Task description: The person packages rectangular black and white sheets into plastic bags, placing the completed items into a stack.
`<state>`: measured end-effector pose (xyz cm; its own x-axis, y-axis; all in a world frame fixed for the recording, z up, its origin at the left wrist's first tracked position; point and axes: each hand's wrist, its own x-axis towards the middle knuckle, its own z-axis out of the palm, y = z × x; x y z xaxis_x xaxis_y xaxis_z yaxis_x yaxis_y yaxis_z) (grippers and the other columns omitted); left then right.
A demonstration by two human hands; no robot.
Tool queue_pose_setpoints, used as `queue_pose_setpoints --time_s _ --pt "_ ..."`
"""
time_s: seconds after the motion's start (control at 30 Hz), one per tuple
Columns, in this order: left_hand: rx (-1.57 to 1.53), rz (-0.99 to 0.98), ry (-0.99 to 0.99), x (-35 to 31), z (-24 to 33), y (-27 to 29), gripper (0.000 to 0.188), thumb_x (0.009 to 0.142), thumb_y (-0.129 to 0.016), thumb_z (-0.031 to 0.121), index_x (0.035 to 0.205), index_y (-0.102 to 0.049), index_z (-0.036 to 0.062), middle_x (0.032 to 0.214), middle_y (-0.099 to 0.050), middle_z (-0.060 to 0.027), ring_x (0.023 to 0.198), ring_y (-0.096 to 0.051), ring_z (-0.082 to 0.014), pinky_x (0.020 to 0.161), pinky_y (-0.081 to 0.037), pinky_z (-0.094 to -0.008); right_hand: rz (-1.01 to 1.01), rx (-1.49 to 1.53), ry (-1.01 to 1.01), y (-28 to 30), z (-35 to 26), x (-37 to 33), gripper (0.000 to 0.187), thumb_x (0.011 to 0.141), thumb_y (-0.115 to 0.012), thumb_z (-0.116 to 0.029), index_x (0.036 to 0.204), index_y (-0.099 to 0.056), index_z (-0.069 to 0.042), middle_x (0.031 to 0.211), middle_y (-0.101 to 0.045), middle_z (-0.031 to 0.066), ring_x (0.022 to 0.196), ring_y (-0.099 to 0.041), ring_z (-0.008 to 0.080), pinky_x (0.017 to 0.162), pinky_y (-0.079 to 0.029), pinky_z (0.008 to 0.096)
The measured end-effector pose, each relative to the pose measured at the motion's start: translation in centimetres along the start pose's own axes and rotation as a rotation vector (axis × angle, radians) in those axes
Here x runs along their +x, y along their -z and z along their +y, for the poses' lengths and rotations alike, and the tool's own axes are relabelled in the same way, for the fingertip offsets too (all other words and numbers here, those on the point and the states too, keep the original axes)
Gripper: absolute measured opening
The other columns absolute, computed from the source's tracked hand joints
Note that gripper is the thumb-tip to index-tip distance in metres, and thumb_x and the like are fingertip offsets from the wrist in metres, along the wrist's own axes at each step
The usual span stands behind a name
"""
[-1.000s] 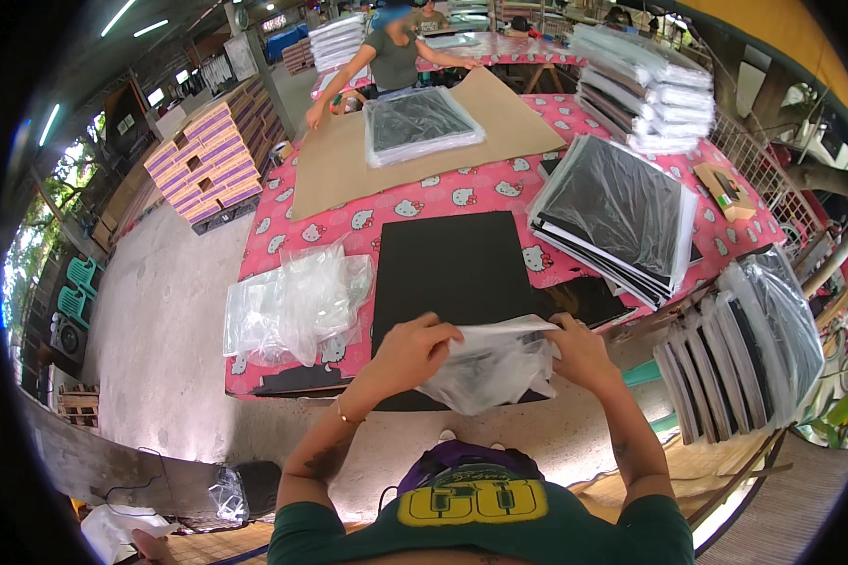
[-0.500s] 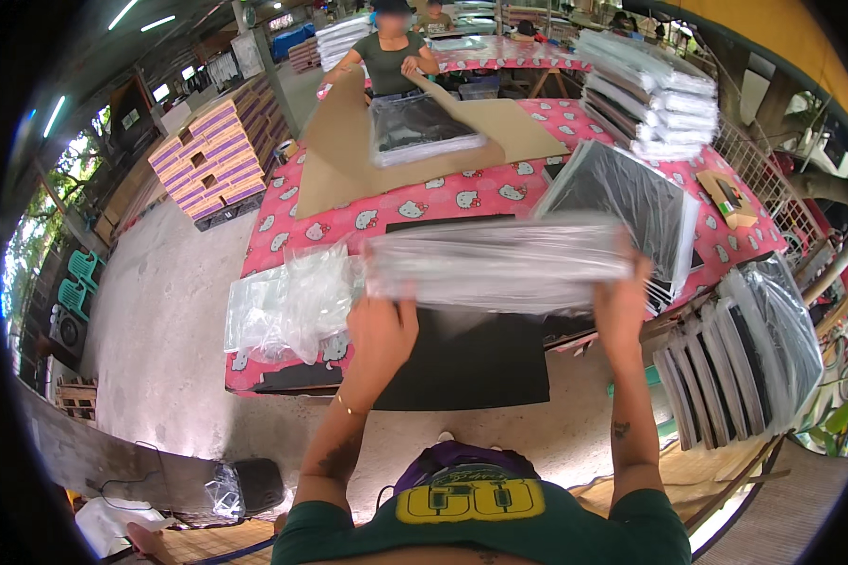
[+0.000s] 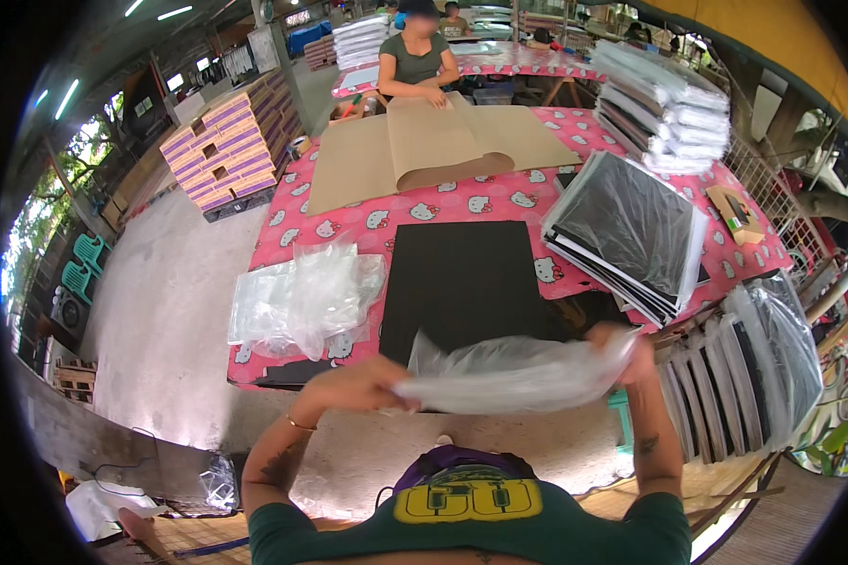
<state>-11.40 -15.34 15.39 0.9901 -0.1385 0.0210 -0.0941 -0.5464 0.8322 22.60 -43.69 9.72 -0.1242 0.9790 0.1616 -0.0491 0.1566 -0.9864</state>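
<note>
In the head view both forearms rise from the lower edge, elbows bent and spread wide. The left hand point(image 3: 363, 388) is clenched on the left end of a clear plastic bag point(image 3: 513, 375), and the right hand point(image 3: 627, 350) has its grip closed on the right end, so the bag hangs stretched between them in the air, just in front of the near edge of the surface point(image 3: 292, 226). The bag's long axis runs left to right, tilted slightly up toward the right hand, and its slack middle is crumpled. Beyond it a flat black board point(image 3: 466, 282) lies on the pink patterned cloth of the surface, with a loose pile of clear bags point(image 3: 301, 297) to its left and a stack of bagged black boards point(image 3: 627, 231) to its right. Farther back lie sheets of brown paper point(image 3: 424, 146), where another person point(image 3: 419, 56) works. More wrapped boards stand on edge point(image 3: 744, 377) at the right. Stacked purple and yellow boxes point(image 3: 231, 146) sit on the concrete floor at the left.
</note>
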Motion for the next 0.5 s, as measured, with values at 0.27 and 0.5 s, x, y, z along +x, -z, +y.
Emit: queue_pose_setpoints --time_s 0.27,0.5 --pt "-0.555 0.118 0.319 -2.0 -3.1 -1.0 0.045 0.091 -0.056 0.043 0.107 -0.063 0.0019 0.097 -0.067 -0.0091 0.083 -0.065 -0.0205 0.073 -0.054 -0.0351 0.433 0.895 -0.025 0.9 2.5 -1.6 0.03 0.085 -0.065 -0.03 0.1 -0.059 -0.005 0.096 -0.064 0.0148 0.092 -0.063 0.0299 0.077 -0.053 0.0492" --pt "-0.898 0.471 0.196 -2.9 -4.4 0.0 0.029 0.088 -0.061 0.024 0.098 -0.064 -0.0033 0.087 -0.068 -0.0064 0.079 -0.063 -0.0167 0.072 -0.051 -0.0301 0.224 0.142 -0.587 -1.0 10.1 -5.3 0.045 0.077 -0.074 -0.02 0.116 -0.058 -0.004 0.097 -0.061 0.0044 0.084 -0.057 0.0127 0.074 -0.05 0.0315"
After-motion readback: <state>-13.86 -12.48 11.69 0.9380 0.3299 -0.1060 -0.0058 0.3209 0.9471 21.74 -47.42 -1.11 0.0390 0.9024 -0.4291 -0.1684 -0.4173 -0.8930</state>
